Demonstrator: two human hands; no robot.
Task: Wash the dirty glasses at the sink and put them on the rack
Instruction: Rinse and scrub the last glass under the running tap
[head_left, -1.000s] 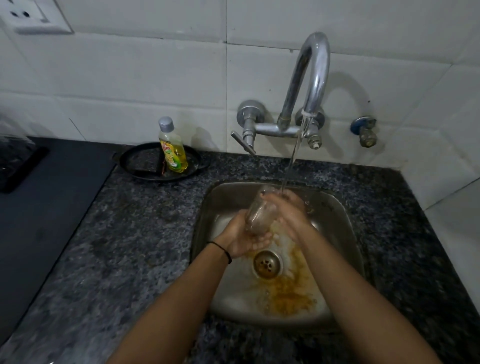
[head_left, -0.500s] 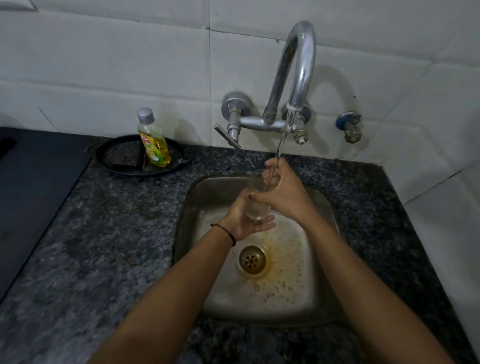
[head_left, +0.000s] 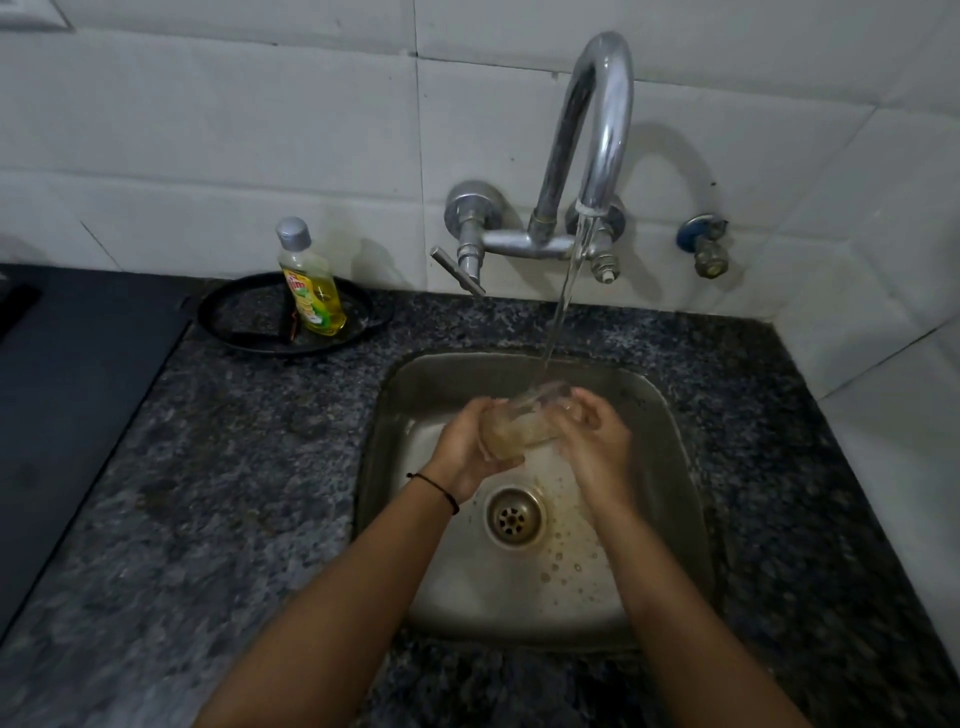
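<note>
The glass (head_left: 519, 423) lies tipped on its side between the two hands, over the sink (head_left: 415, 395). The left hand (head_left: 465, 452) cups its bottom end, with fingers curled under it. The right hand (head_left: 592, 434) wraps its fingers round the open end. The water (head_left: 563, 306) from the tap (head_left: 605, 119) falls just above the right hand and hits the glass near its mouth. The glass looks cloudy and a bit yellow inside, so I think the rinse is not done.

To do it well, hold the glass firm, because wet glass is slippery. Tip the mouth up under the water so it fills, then pour it out over the drain (head_left: 514, 515) below the hands. Turn it so the water runs on every side. The soap bottle (head_left: 311, 286) stands far off to the left of the left hand, if more soap is needed. No rack shows here.
</note>
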